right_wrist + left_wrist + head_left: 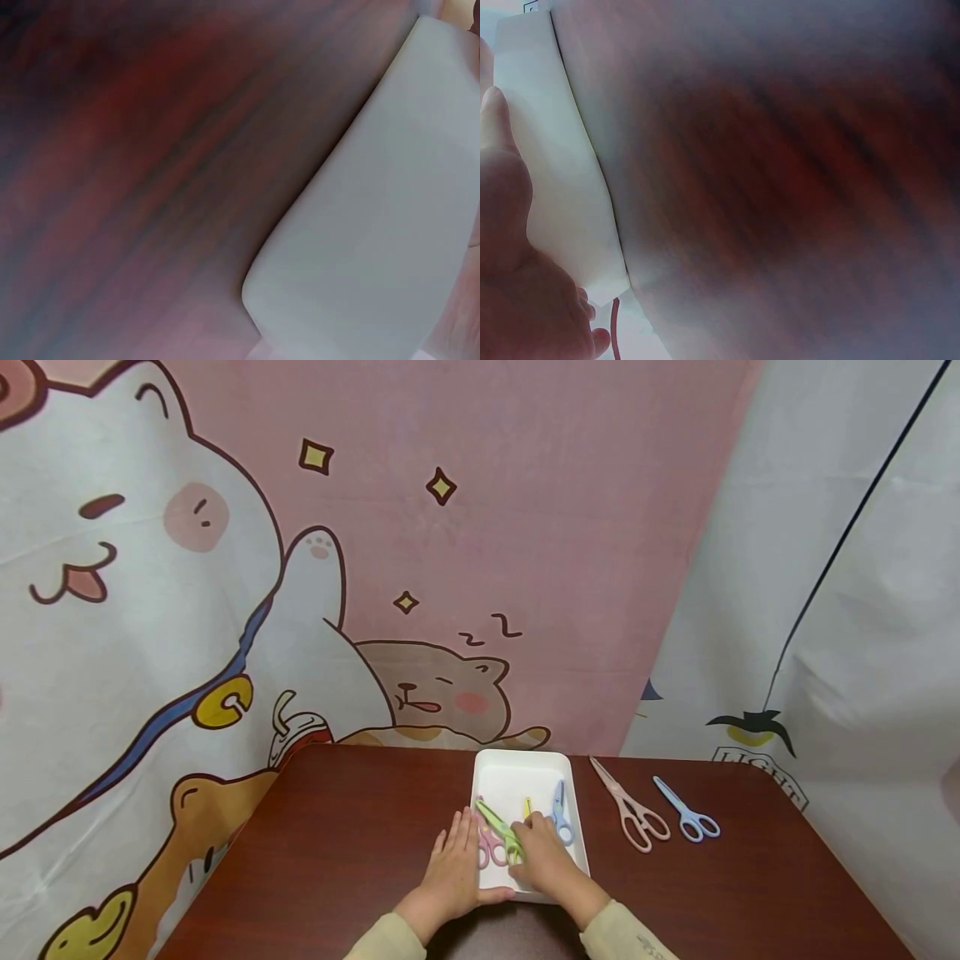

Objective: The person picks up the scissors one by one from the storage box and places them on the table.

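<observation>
A white tray (521, 763) stands on the table, its outer wall (562, 165) filling part of the left wrist view. My left hand (450, 875) lies along the tray's left side, fingers straight and thumb across the near edge. Inside, green scissors (493, 819) slant over pink scissors (492, 843). My right hand (549, 858) reaches over the tray and pinches the green scissors near their handles. Just beyond that hand shows a yellow tip (527, 806), the rest hidden by the hand. Small blue scissors (560, 814) lie along the tray's right side.
Right of the tray, large pale pink scissors (632, 806) and light blue scissors (687, 811) lie on the brown table (360, 827). A cloth printed with cartoon animals (570, 527) hangs behind the table's far edge.
</observation>
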Motion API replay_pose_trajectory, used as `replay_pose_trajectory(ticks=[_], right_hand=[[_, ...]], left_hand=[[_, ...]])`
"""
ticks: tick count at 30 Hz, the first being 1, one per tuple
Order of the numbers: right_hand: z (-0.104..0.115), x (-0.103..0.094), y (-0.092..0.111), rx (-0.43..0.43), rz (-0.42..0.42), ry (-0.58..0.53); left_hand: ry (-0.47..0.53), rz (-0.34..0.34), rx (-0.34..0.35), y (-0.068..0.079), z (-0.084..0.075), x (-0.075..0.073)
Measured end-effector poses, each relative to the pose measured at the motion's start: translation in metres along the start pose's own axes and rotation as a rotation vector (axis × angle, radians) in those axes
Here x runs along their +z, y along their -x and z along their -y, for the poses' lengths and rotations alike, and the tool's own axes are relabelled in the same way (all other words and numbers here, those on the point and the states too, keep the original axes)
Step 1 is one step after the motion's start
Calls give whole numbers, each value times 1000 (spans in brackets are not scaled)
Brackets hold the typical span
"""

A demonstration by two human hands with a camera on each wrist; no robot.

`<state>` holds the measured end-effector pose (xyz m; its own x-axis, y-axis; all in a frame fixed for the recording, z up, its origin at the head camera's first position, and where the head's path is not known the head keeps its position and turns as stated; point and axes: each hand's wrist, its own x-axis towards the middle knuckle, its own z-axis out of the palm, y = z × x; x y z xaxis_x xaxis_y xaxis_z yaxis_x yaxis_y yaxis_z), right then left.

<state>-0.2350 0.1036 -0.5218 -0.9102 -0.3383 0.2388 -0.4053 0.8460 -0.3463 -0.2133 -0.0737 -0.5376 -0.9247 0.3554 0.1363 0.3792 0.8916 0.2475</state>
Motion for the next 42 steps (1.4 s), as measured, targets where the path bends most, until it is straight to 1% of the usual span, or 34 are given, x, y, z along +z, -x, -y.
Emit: replay_pose_trajectory(ticks=[4,7,8,17,24,32,42], right_hand=[[-2,0,0,0,-15,-17],[-1,-2,0,10,-23,-36],[-1,-3,0,13,-25,-41],[-2,-9,-2,13,-76,-51],[-7,-10,-3,33,-71,-75],[-14,-10,-3,38,-85,-64],[-17,-17,-1,61,-101,-63]], left_hand=[[-4,-20,6,0,1,3],[-16,-22,5,-1,2,4],[-5,-24,8,-1,2,3],[-12,-5,-11,-2,3,4],[-24,-8,-11,-2,4,6],[-19,-11,-13,-2,4,6],[-18,-6,-15,-2,2,5]])
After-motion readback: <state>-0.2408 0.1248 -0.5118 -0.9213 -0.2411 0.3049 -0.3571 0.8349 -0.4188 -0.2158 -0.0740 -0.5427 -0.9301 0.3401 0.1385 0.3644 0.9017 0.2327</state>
